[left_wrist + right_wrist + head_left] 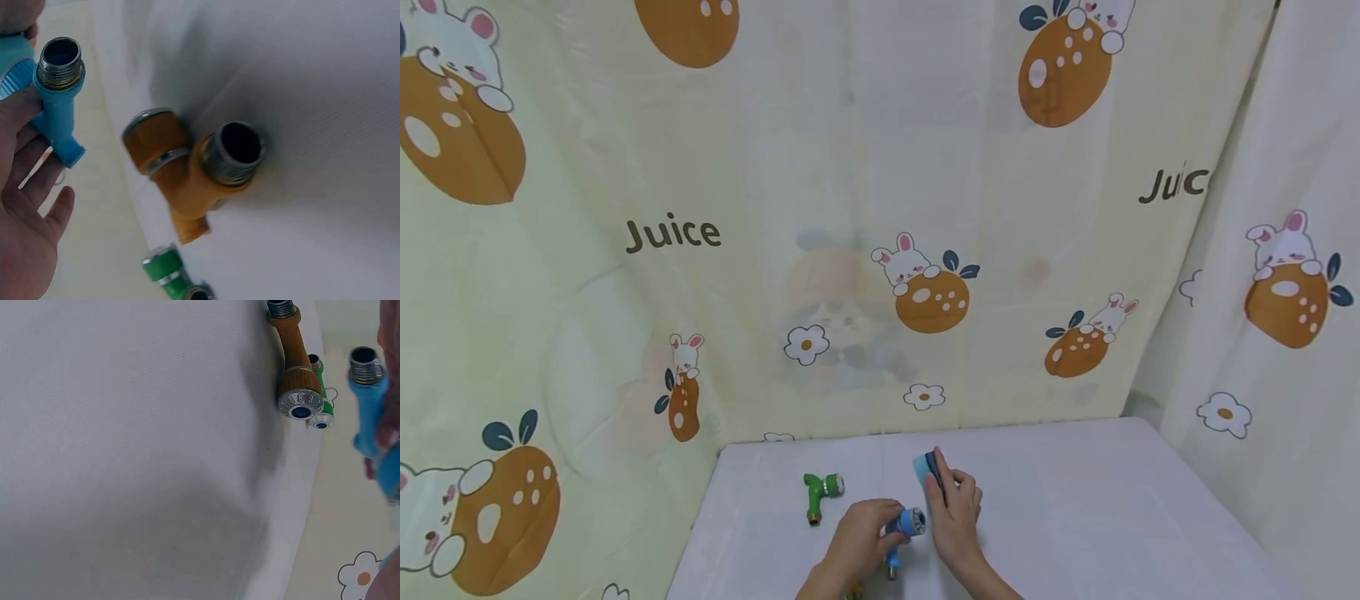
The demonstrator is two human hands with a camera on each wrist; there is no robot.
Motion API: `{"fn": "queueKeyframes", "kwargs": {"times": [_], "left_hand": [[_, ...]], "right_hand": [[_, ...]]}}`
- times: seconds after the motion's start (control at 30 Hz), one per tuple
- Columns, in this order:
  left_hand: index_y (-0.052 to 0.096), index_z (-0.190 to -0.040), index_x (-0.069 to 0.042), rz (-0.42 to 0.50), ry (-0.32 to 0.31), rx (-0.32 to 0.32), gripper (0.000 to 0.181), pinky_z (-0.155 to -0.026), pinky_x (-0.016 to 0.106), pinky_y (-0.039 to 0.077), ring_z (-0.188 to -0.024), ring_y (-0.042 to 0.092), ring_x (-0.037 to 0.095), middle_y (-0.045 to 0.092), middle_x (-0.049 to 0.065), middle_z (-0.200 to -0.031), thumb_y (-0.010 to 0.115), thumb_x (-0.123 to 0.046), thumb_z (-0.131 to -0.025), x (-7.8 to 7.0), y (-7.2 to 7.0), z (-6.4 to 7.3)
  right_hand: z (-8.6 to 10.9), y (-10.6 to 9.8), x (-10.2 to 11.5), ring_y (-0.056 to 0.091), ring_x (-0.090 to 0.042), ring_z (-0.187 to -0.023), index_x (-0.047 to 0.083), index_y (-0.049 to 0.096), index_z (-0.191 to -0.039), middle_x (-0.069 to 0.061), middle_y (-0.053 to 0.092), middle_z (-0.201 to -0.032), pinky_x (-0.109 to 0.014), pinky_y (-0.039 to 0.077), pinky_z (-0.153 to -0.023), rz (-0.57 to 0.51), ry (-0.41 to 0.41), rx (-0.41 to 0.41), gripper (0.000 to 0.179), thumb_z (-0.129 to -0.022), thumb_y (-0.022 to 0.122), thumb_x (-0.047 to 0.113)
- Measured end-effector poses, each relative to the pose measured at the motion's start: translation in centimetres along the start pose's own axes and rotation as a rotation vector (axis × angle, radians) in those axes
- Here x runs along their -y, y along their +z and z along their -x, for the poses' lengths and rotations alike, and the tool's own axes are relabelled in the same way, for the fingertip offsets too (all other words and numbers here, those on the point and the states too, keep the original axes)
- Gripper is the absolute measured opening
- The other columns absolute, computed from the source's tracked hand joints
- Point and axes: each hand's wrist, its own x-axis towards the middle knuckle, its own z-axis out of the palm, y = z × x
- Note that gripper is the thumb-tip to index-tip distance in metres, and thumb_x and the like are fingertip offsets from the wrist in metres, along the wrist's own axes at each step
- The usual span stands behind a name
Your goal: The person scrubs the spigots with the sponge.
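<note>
In the head view my left hand (859, 535) grips a blue hose spray nozzle (892, 557), its round dial head facing right. The left wrist view shows this blue nozzle (57, 115) with its threaded metal end towards the camera. My right hand (955, 518), just to the right, holds a small flat piece, light blue and dark blue (922, 468), with a finger stretched along it; its kind cannot be made out. An orange spray nozzle (187, 181) stands on the table below the left hand, largely hidden in the head view. Farther left lies a green spray nozzle (815, 497).
A white-covered table (1075, 517) spreads under both hands and out to the right. Behind it and at both sides hangs a pale curtain (850, 150) printed with rabbits, orange fruit and flowers.
</note>
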Motion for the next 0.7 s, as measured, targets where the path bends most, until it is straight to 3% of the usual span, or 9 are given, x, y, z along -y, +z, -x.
{"fn": "queueKeyframes", "kwargs": {"times": [0.3, 0.43, 0.7], "left_hand": [[0.082, -0.108, -0.019, -0.012, -0.113, 0.147, 0.021, -0.092, 0.035, 0.059, -0.094, 0.071, 0.005, 0.078, -0.009, -0.102, 0.083, -0.027, -0.088, 1.2, 4.0, -0.5], [0.081, -0.109, -0.018, -0.063, -0.148, 0.194, 0.023, -0.095, 0.041, 0.056, -0.091, 0.069, 0.004, 0.077, -0.009, -0.098, 0.084, -0.028, -0.088, 1.0, 4.5, -0.8], [0.082, -0.106, -0.018, -0.177, -0.153, 0.197, 0.026, -0.093, 0.042, 0.057, -0.085, 0.067, 0.005, 0.076, -0.008, -0.092, 0.086, -0.034, -0.086, 0.6, 4.7, -1.1]], "right_hand": [[0.3, 0.3, -0.3, 0.032, -0.027, -0.113, 0.020, 0.043, -0.160, -0.016, 0.044, -0.125, -0.044, 0.027, -0.092, 0.009, -0.046, -0.038, 0.054, -0.110, 0.051, 0.037], [0.4, 0.3, -0.2, 0.032, -0.026, -0.112, 0.018, 0.044, -0.159, -0.016, 0.045, -0.125, -0.044, 0.027, -0.092, 0.007, -0.064, -0.049, 0.053, -0.109, 0.053, 0.035], [0.3, 0.3, -0.1, 0.031, -0.025, -0.113, 0.019, 0.043, -0.159, -0.015, 0.043, -0.125, -0.044, 0.028, -0.092, 0.009, -0.046, -0.026, 0.055, -0.109, 0.053, 0.038]]}}
